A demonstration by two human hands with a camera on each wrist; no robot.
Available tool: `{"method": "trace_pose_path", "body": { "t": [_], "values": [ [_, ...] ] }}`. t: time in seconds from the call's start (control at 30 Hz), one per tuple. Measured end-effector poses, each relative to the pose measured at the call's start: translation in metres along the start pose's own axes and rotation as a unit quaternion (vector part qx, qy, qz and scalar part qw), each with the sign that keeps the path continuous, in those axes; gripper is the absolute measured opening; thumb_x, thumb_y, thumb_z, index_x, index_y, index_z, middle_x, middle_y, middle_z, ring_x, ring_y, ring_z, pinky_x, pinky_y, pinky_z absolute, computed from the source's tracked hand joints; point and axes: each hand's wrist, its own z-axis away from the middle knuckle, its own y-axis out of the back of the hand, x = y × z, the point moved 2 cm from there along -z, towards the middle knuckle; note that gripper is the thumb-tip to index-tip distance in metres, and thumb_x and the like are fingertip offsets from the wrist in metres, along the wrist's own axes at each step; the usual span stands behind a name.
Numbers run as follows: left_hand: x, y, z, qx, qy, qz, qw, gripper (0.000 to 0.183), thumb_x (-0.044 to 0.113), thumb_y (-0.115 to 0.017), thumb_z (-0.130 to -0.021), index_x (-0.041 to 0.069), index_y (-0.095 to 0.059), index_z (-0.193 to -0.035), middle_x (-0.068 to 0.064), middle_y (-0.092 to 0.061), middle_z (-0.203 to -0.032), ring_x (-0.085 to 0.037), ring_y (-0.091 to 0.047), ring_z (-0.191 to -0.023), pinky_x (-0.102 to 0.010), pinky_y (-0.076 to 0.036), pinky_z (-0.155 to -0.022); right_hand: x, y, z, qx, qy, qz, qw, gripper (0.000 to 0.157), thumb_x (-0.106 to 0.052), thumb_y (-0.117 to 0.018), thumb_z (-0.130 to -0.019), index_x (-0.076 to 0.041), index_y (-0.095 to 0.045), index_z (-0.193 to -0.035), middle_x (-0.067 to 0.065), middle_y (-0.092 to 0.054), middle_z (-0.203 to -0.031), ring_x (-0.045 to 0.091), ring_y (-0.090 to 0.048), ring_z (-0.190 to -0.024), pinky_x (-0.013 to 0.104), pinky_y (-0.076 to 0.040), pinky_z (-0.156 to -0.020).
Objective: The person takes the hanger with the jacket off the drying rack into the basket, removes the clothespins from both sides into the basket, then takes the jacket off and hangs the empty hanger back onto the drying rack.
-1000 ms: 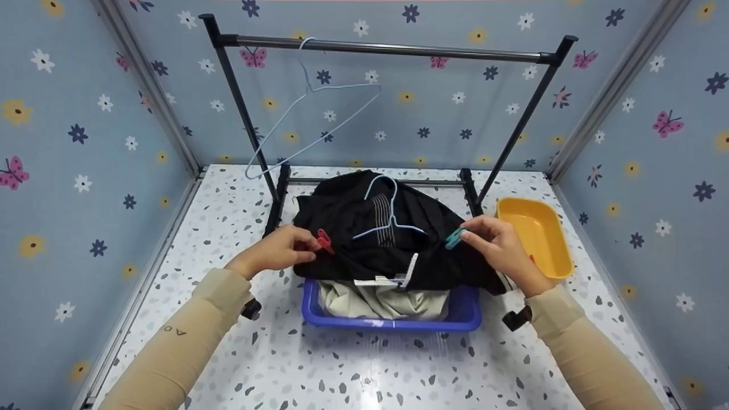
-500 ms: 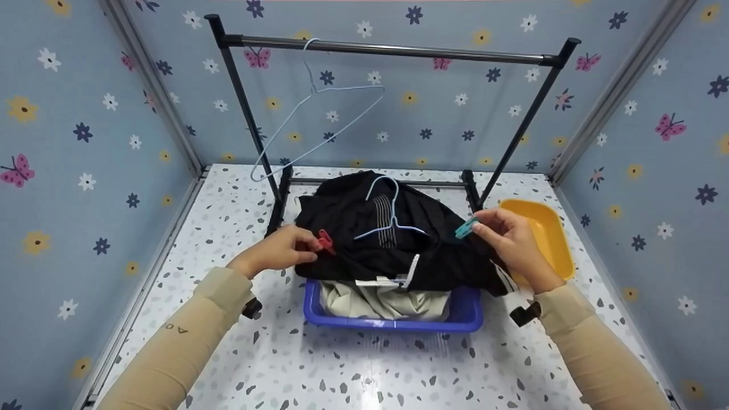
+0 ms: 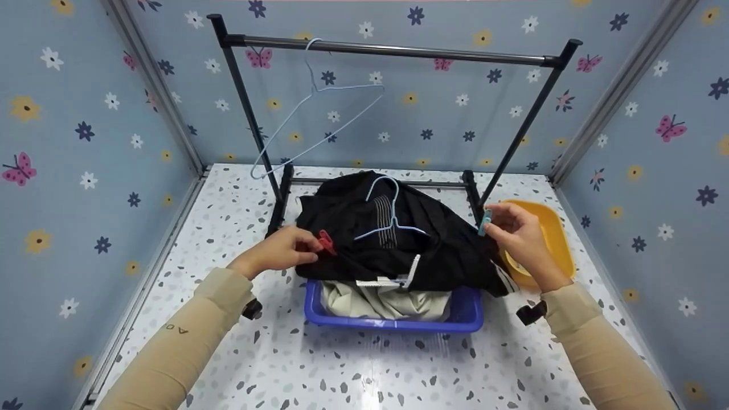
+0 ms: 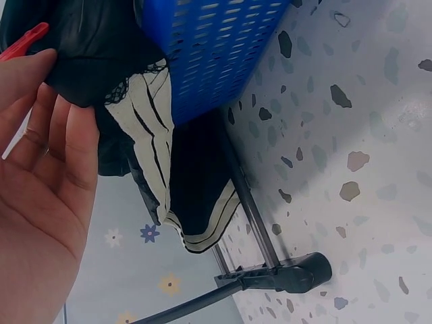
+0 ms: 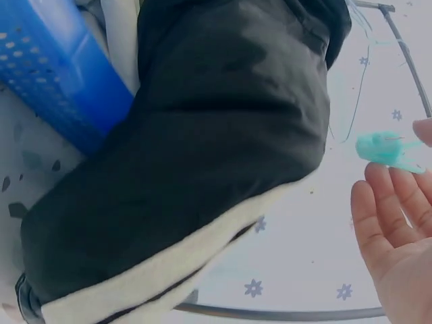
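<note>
A black garment (image 3: 347,210) with cream striped cuffs lies heaped over a blue basket (image 3: 393,325). At its left side my left hand (image 3: 276,249) pinches a red clothespin (image 3: 326,242) against the black cloth; in the left wrist view the fingers sit behind the fabric. My right hand (image 3: 524,239) pinches a teal clothespin (image 5: 379,147) between thumb and fingertips, off the garment's right side and in front of the yellow bin (image 3: 561,239). A light blue wire hanger (image 3: 393,213) pokes out of the garment, its lower part hidden in the cloth.
A dark metal clothes rack (image 3: 398,51) stands behind, with another wire hanger (image 3: 319,145) on the left part of its bar. Pale cloth (image 3: 381,302) lies in the basket. Flower-patterned walls enclose the speckled surface (image 3: 398,370).
My right hand has moved right, away from the garment, and the teal clothespin has turned more upright in its fingers. The left hand stays on the red clothespin.
</note>
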Motion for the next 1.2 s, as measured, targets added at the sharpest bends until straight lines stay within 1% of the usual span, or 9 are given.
{"method": "trace_pose_path", "body": {
  "t": [0.13,0.23,0.37,0.5,0.57,0.7,0.83,1.0,1.2],
  "values": [
    [-0.002,-0.001,0.000,0.012,-0.003,0.001,0.9999,0.015,0.006,-0.080,-0.098,-0.001,-0.085,-0.111,-0.019,-0.084,-0.113,-0.021,-0.073,-0.103,-0.042,-0.062,-0.096,0.006,0.008,-0.003,0.016,-0.004,0.022,1.000,0.035,0.012,-0.074,-0.095,0.015,-0.071,-0.131,-0.014,-0.070,-0.093,0.001,-0.064,-0.085,0.012,-0.056,-0.074],
    [-0.003,-0.001,0.001,0.029,-0.012,0.004,0.9995,0.012,0.006,-0.081,-0.096,0.000,-0.085,-0.106,-0.019,-0.081,-0.111,-0.022,-0.071,-0.102,-0.038,-0.060,-0.094,0.014,0.014,-0.007,0.031,-0.007,0.035,0.999,0.038,0.011,-0.074,-0.095,0.014,-0.072,-0.133,-0.012,-0.068,-0.092,0.001,-0.061,-0.083,0.011,-0.055,-0.073],
    [-0.003,-0.001,0.001,0.050,-0.018,0.002,0.9986,0.008,0.007,-0.082,-0.095,0.002,-0.085,-0.100,-0.020,-0.077,-0.124,-0.035,-0.071,-0.117,-0.050,-0.056,-0.107,0.026,0.025,-0.012,0.050,-0.017,0.063,0.997,0.039,0.008,-0.076,-0.096,0.010,-0.075,-0.134,-0.004,-0.072,-0.097,-0.001,-0.061,-0.082,0.010,-0.054,-0.074],
    [-0.004,-0.002,0.001,0.053,-0.017,-0.002,0.9984,0.006,0.008,-0.082,-0.096,0.004,-0.085,-0.099,-0.022,-0.073,-0.140,-0.046,-0.066,-0.135,-0.064,-0.049,-0.121,0.036,0.036,-0.016,0.058,-0.033,0.098,0.993,0.040,0.002,-0.078,-0.099,0.008,-0.075,-0.138,0.010,-0.073,-0.106,-0.003,-0.060,-0.082,0.007,-0.053,-0.075],
    [-0.004,-0.002,0.002,0.049,-0.017,0.000,0.9986,0.006,0.008,-0.081,-0.096,0.004,-0.084,-0.099,-0.023,-0.073,-0.143,-0.047,-0.066,-0.138,-0.065,-0.048,-0.121,0.041,0.040,-0.018,0.059,-0.044,0.110,0.991,0.042,-0.001,-0.079,-0.100,0.009,-0.073,-0.140,0.008,-0.072,-0.106,-0.004,-0.059,-0.083,0.007,-0.052,-0.076],
    [-0.004,-0.003,0.003,0.041,-0.015,0.013,0.9990,0.007,0.007,-0.079,-0.098,0.003,-0.083,-0.102,-0.025,-0.073,-0.143,-0.047,-0.067,-0.139,-0.059,-0.053,-0.118,0.053,0.050,-0.020,0.058,-0.073,0.120,0.988,0.044,-0.006,-0.079,-0.102,0.009,-0.071,-0.143,-0.004,-0.067,-0.103,-0.005,-0.059,-0.085,0.006,-0.052,-0.076],
    [-0.003,-0.003,0.004,0.038,-0.014,0.026,0.9988,0.006,0.006,-0.078,-0.099,0.001,-0.081,-0.103,-0.025,-0.074,-0.142,-0.046,-0.068,-0.138,-0.050,-0.056,-0.115,0.067,0.060,-0.022,0.054,-0.105,0.129,0.985,0.047,-0.012,-0.078,-0.105,0.008,-0.068,-0.147,-0.008,-0.063,-0.103,-0.004,-0.058,-0.088,0.006,-0.054,-0.076],
    [-0.004,-0.003,0.005,0.038,-0.018,0.028,0.9987,0.007,0.007,-0.078,-0.101,0.002,-0.081,-0.104,-0.023,-0.075,-0.140,-0.044,-0.069,-0.135,-0.041,-0.056,-0.113,0.088,0.072,-0.028,0.054,-0.140,0.147,0.978,0.047,-0.012,-0.077,-0.106,0.009,-0.066,-0.147,-0.005,-0.063,-0.104,-0.005,-0.059,-0.085,0.008,-0.055,-0.074],
    [-0.005,-0.004,0.004,0.039,-0.017,0.029,0.9987,0.006,0.007,-0.078,-0.101,0.002,-0.080,-0.104,-0.023,-0.074,-0.141,-0.044,-0.069,-0.134,-0.047,-0.057,-0.112,0.110,0.080,-0.033,0.044,-0.180,0.173,0.967,0.051,-0.012,-0.075,-0.106,0.010,-0.063,-0.151,0.008,-0.066,-0.113,-0.004,-0.060,-0.083,0.009,-0.054,-0.072]
  ]
}}
